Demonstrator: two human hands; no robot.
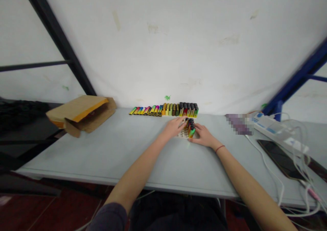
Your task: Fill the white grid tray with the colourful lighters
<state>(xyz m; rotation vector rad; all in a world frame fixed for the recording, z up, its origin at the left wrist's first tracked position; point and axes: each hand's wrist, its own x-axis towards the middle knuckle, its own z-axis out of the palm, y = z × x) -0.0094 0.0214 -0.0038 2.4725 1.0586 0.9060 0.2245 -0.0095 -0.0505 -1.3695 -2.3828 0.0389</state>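
Your worktop (97, 156) was grey. On it you had a brown paper bag (79, 109) left, flat-lying lighters (145, 110) and upright lighters (189, 111) along the wall, a white holed tray (183, 134) nearer you; phone (281, 159), power strip (277, 129), cables (260, 152) right.

Shiny plastic lighters (191, 132), matt paper bag (79, 109), smooth tabletop (122, 146), glossy phone screen (281, 159)

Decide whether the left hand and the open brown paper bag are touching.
Apart: the head view shows a broad stretch of pale grey tabletop between the left hand and the open brown paper bag.
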